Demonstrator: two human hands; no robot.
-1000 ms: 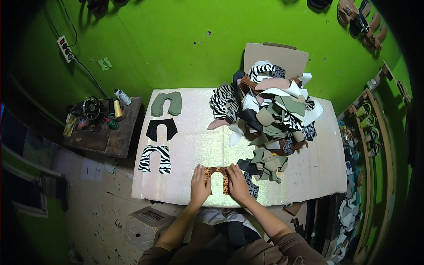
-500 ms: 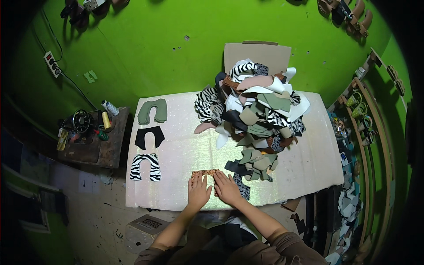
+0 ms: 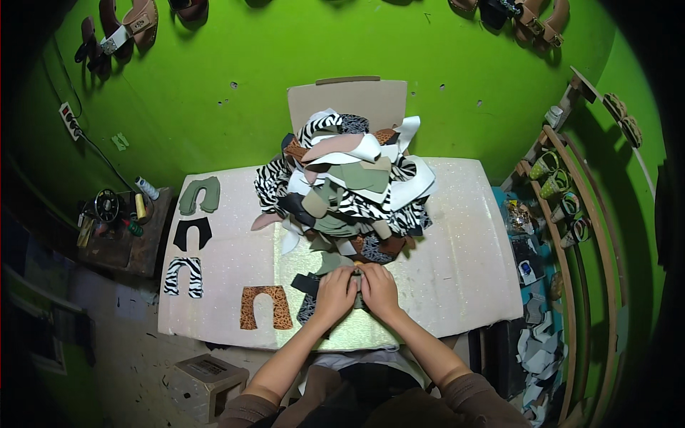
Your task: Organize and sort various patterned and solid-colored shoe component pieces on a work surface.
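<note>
My left hand (image 3: 337, 294) and my right hand (image 3: 379, 291) come together near the front of the table, fingers curled around a small bunch of green cut pieces (image 3: 358, 301). The hands cover most of that bunch. Just left of my left hand lie a black piece (image 3: 307, 283) and a dark grey patterned piece (image 3: 307, 308), partly under the wrist. Farther left, an orange-brown animal-print arch-shaped piece (image 3: 248, 308) rests flat and untouched. Beyond my fingers rises a big heap of mixed cut pieces (image 3: 364, 178) in zebra print, green, white, pink and brown.
Down the left side of the pale table (image 3: 464, 285) lie arch-shaped pieces: green (image 3: 189, 197), black (image 3: 185, 235) and zebra-print (image 3: 173, 278). A small sewing machine table (image 3: 143, 250) stands left, a wooden rack with sandals (image 3: 556, 185) right. A cardboard sheet (image 3: 349, 100) leans against the wall.
Both hands have left the orange-brown animal-print piece and closed around the green pieces to its right. The whole view has shifted, so the table sits farther left.
</note>
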